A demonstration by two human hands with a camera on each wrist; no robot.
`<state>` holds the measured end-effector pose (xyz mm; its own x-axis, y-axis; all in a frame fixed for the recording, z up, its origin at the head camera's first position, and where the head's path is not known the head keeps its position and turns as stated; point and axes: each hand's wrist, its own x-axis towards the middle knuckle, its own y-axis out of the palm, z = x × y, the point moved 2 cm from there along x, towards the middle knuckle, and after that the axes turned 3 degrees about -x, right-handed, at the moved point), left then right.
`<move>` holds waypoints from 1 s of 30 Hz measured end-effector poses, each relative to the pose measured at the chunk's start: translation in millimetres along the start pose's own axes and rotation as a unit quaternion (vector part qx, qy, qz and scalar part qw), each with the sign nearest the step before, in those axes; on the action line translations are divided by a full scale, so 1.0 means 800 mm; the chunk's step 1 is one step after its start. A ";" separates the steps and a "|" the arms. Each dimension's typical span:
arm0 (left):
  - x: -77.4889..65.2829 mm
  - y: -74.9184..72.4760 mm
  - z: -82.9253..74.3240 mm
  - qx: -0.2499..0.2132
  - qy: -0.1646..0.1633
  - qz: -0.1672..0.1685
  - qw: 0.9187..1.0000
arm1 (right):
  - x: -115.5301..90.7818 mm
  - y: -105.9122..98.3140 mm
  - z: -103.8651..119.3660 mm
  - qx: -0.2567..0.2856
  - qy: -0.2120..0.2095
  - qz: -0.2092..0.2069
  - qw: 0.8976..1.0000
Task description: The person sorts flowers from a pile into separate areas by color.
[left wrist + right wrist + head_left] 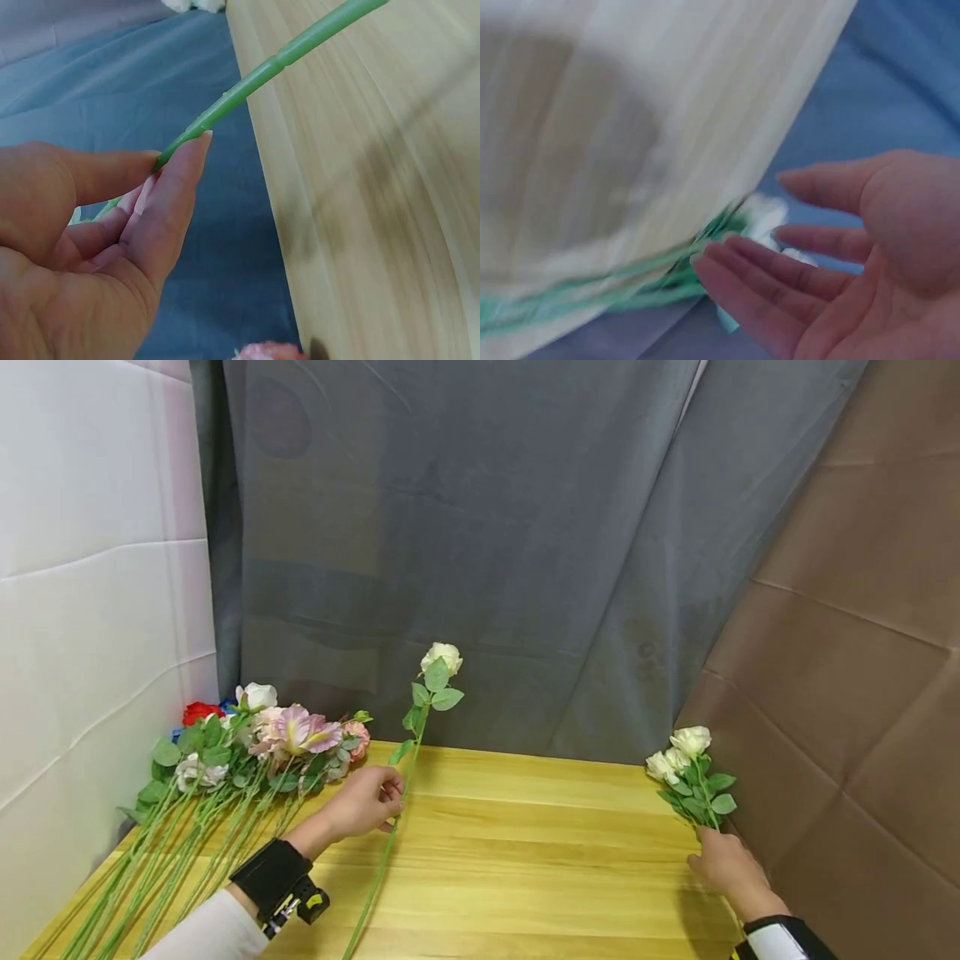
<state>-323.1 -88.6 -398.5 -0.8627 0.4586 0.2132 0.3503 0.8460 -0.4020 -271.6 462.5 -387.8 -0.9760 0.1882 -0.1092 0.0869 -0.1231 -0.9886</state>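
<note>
My left hand (362, 806) pinches the green stem of a single white rose (442, 658) between thumb and fingers. The rose stands tilted above the table, its bloom up and its stem running down toward me. In the left wrist view the stem (241, 90) passes between the thumb and forefinger. At the right edge, my right hand (731, 867) is beside a small bunch of white roses (692, 743). The right wrist view shows its fingers (757, 289) extended and spread, with the bunch's green stems (652, 289) just beyond them; whether they touch is unclear.
A pile of mixed flowers (296, 731), red, blue, white and pink, lies at the left with long stems toward me. The wooden table (540, 852) ends at a grey curtain (480, 552). White cloth (97, 577) hangs left, brown cloth (847, 693) right.
</note>
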 end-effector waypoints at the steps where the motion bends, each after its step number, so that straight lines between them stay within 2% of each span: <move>1: 0.002 0.003 -0.001 -0.008 -0.001 0.001 1.000 | 0.000 0.000 0.015 0.008 -0.021 -0.010 1.000; 3: 0.007 0.010 -0.004 -0.021 -0.004 0.004 1.000 | -0.003 0.000 0.044 0.030 -0.064 -0.030 0.997; 6: 0.015 0.019 -0.008 -0.030 0.001 0.006 1.000 | -0.009 0.003 0.086 0.094 -0.111 -0.053 0.988; 11: 0.026 0.032 -0.014 -0.035 0.008 0.005 0.999 | -0.017 0.009 0.145 0.195 -0.161 -0.068 0.965; 13: 0.032 0.036 -0.015 -0.037 0.009 0.002 0.999 | -0.017 0.014 0.163 0.241 -0.171 -0.058 0.954; 15: 0.037 0.041 -0.016 -0.042 0.012 -0.001 0.999 | -0.019 0.019 0.181 0.291 -0.178 -0.035 0.939; 18: 0.044 0.049 -0.018 -0.055 0.015 -0.006 0.998 | -0.024 0.024 0.205 0.359 -0.192 0.024 0.913; 22: 0.049 0.061 -0.025 -0.072 0.018 -0.012 0.997 | -0.029 0.033 0.234 0.420 -0.217 0.100 0.875; 25: 0.053 0.070 -0.031 -0.081 0.017 -0.014 0.996 | -0.033 0.041 0.252 0.457 -0.222 0.138 0.850; 27: 0.056 0.077 -0.035 -0.081 0.017 -0.016 0.996 | -0.037 0.047 0.265 0.475 -0.225 0.155 0.836; 30: 0.061 0.086 -0.040 -0.081 0.024 -0.019 0.996 | -0.044 0.052 0.282 0.484 -0.239 0.172 0.824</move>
<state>-329.6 1.0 -387.1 -0.8591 0.4350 0.2696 0.3755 0.8937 -0.2455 -278.8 230.9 -401.4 -0.9141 -0.3969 -0.0829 0.4005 -0.8519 -0.3376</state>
